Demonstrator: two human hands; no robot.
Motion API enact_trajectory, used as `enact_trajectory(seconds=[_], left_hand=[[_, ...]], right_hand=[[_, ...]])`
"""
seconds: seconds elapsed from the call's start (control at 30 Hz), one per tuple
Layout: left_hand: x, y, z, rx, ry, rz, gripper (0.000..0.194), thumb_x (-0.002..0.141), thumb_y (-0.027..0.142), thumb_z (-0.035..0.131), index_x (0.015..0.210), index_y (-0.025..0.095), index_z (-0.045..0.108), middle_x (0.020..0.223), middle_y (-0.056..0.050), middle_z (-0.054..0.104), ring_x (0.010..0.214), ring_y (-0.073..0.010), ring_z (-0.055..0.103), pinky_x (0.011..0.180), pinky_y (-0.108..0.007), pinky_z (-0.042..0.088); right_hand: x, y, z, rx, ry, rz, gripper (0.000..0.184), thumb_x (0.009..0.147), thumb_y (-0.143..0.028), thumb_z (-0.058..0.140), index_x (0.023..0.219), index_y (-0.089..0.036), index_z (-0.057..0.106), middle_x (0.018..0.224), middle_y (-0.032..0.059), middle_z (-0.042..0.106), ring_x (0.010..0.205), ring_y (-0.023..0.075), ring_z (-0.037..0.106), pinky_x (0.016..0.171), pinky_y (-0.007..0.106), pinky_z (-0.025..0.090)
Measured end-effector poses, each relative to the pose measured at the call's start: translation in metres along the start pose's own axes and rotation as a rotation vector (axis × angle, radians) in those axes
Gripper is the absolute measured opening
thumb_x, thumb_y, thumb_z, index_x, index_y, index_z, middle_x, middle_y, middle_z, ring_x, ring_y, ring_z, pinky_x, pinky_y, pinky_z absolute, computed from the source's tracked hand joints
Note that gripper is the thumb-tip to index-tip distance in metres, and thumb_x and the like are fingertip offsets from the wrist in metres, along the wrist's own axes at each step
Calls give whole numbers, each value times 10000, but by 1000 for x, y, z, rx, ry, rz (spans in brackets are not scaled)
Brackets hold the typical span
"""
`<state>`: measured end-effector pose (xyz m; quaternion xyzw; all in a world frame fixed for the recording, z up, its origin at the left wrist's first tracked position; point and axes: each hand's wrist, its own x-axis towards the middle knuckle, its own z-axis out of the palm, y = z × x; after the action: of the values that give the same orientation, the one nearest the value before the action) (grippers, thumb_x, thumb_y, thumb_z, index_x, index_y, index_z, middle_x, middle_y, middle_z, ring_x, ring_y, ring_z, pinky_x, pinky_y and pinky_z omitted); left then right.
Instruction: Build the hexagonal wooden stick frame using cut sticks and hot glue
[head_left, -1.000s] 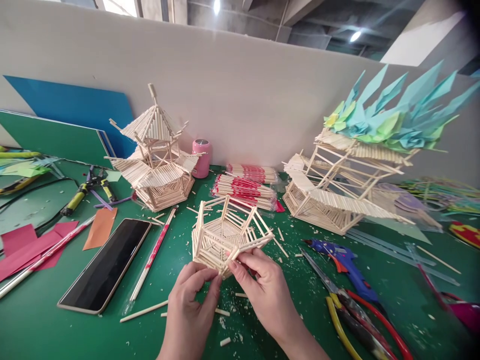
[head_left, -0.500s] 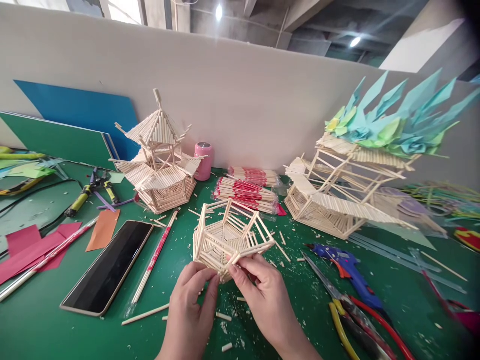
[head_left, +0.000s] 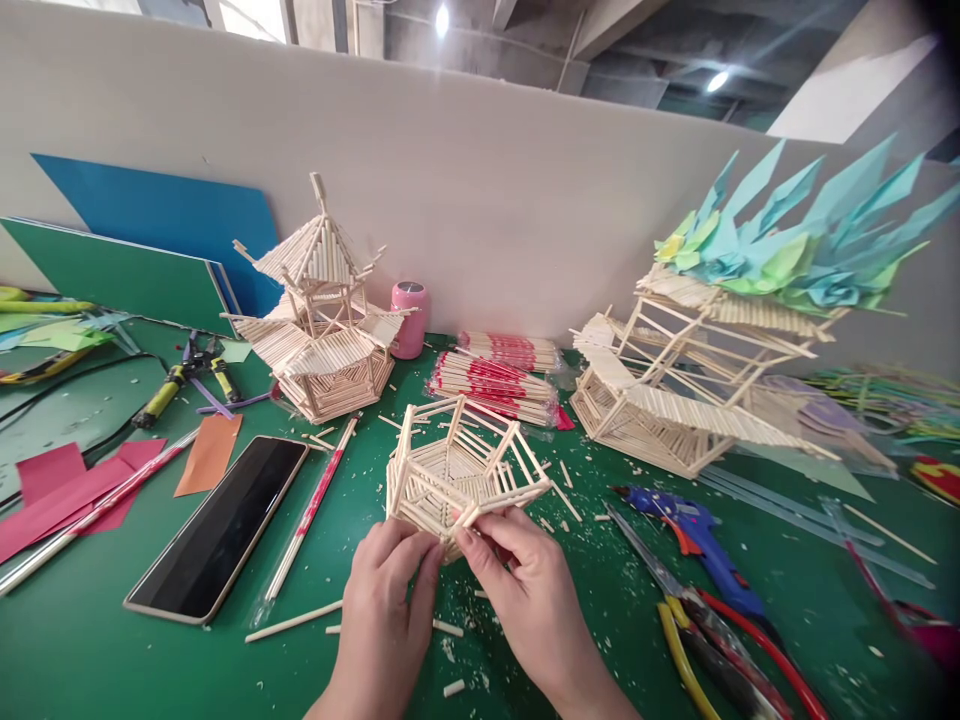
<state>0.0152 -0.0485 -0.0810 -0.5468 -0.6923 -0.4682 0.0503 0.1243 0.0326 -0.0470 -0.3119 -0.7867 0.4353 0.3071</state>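
A hexagonal frame built of thin wooden sticks [head_left: 450,468] sits tilted in front of me, its open top rimmed by double rails. My left hand [head_left: 394,590] pinches its near lower edge, thumb and fingers pressed together. On the near right corner my right hand [head_left: 525,575] is closed, thumb in front and fingers behind the rail. Fingertips hide part of the near side. Short cut stick pieces [head_left: 454,688] and pale crumbs lie around the hands on the green table [head_left: 585,640].
Behind stand a stick pagoda [head_left: 330,330] and a larger stick building [head_left: 675,390] topped with blue paper. Between them are packs of sticks [head_left: 491,385] and a pink jar [head_left: 409,320]. Right lie a blue glue gun [head_left: 686,530] and pliers [head_left: 720,640]; left, a phone [head_left: 217,530].
The left hand has shifted very slightly up and right along the frame's near edge. Both hands keep their hold, and the camera view has moved a little.
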Motion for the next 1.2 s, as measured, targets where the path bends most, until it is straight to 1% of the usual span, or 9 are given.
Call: enact_trajectory(seconds=[0.27, 0.43, 0.57, 0.8, 1.0, 1.2], left_hand=[[1, -1, -1, 1, -30, 4, 163, 848, 157, 474, 770, 176, 616, 727, -41, 621, 645, -161, 589, 554, -257, 487], [1, -1, -1, 6, -36, -5, 178, 850, 173, 468, 775, 181, 629, 722, -39, 625, 642, -158, 582, 553, -254, 476], [1, -3, -1, 45, -51, 2, 189, 851, 185, 468, 750, 185, 627, 694, -36, 618, 613, -153, 557, 547, -257, 461], [1, -3, -2, 67, -28, 30, 184, 847, 169, 478, 731, 175, 620, 666, -34, 612, 593, -160, 545, 523, -264, 456], [0, -3, -2, 44, -11, 27, 169, 847, 174, 485, 745, 170, 619, 670, -34, 608, 595, -161, 555, 513, -262, 462], [-2, -4, -1, 20, -2, 16, 149, 840, 161, 493, 761, 172, 619, 687, -30, 608, 612, -160, 568, 528, -263, 470]], right_hand=[[-2, 1, 2, 10, -8, 16, 216, 869, -274, 511, 882, -185, 708, 836, 65, 661, 782, 186, 624, 744, 288, 508], [-2, 1, 3, 36, -9, 14, 212, 869, -266, 511, 909, -195, 706, 887, 72, 667, 820, 191, 625, 759, 295, 508], [-2, 1, 3, 37, -13, 23, 219, 872, -276, 506, 882, -185, 705, 872, 77, 664, 809, 193, 626, 758, 301, 510], [-3, 1, 4, 32, -7, 17, 220, 873, -284, 506, 862, -176, 697, 844, 76, 656, 798, 193, 626, 754, 303, 510], [-4, 2, 4, 50, -16, 22, 207, 873, -270, 511, 907, -197, 701, 906, 76, 663, 836, 194, 625, 772, 299, 505], [-4, 3, 5, 50, -7, 16, 205, 873, -268, 515, 922, -205, 704, 906, 75, 668, 823, 194, 626, 764, 303, 509]])
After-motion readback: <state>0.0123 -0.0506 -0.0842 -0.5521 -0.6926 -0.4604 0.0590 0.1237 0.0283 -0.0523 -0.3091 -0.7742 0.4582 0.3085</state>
